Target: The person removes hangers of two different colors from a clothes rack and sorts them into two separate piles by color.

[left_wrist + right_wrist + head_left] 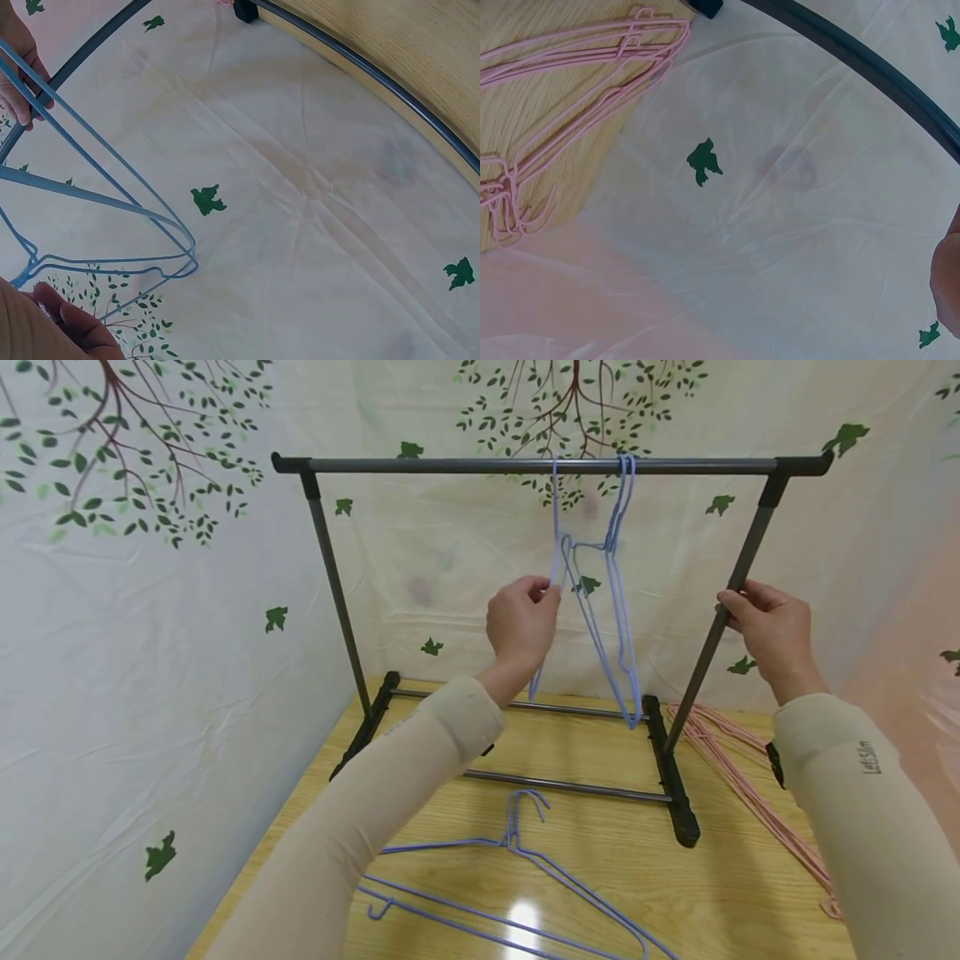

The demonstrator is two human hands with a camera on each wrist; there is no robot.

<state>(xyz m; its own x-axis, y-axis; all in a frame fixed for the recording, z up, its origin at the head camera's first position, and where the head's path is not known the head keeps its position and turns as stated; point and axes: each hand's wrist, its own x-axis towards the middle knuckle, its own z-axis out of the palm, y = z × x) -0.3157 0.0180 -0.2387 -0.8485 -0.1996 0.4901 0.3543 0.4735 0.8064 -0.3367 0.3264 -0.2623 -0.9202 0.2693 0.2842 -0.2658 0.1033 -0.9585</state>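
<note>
A blue hanger (556,514) hangs by its hook from the top bar (450,466) of a dark clothes rack. My left hand (522,620) pinches this hanger along its shoulder, below the hook; in the left wrist view the same hand (60,322) is partly cut off. Just to the right, more blue hangers (617,522) hang close together on the bar. My right hand (772,622) grips the rack's right post (701,668), thumb in front. Only an edge of that hand (946,281) shows in the right wrist view.
Several blue hangers (581,885) lie on the wooden tabletop (450,810) in front of the rack. A bundle of pink hangers (750,793) lies to the right of the rack's base foot (678,810). A leaf-patterned cloth (187,652) stands behind and at the left.
</note>
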